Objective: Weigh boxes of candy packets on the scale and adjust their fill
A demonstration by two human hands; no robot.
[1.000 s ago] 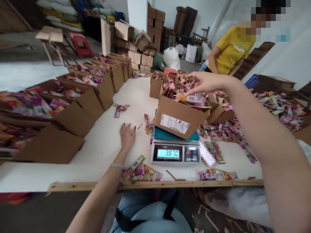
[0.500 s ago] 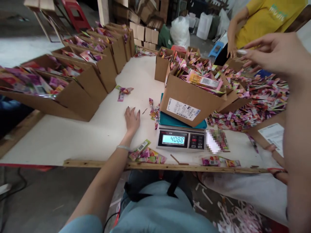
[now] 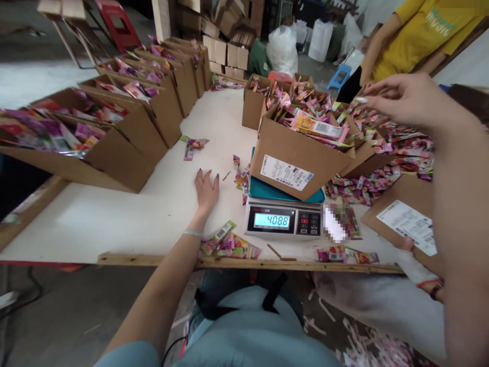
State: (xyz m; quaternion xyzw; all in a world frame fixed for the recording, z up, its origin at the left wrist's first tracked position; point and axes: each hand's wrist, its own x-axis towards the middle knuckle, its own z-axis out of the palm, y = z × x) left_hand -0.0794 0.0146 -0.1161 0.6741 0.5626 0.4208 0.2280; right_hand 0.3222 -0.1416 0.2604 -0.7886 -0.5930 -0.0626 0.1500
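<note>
Moved: your right hand (image 3: 405, 99) is sinking lower than half a second ago, and the scale (image 3: 284, 220) is still reading 4088.
Right hand: it is hanging in the air with its fingers loosely spread, gripping nothing that shows, above the heap of loose sachets (image 3: 382, 173).
Left hand: your left hand (image 3: 207, 187) is lying open, palm down on the table (image 3: 133, 224), just left of the scale.
Box: the carton (image 3: 294, 158) is sitting on the scale's teal pan, with sachets piling above its rim.
Risk: your forearm is passing close over the carton; brushing it would likely be upsetting the reading or tipping the top sachets out.
Risk: the sachets at the table edge (image 3: 229, 245) are lying near your left wrist, so a sliding arm could be pushing them off.
Around: filled boxes (image 3: 126, 137) are lining the left side, and a co-worker in yellow (image 3: 424, 30) is standing beyond the heap.
In the way: a flat labelled carton (image 3: 405, 219) is crowding the table's right corner.
</note>
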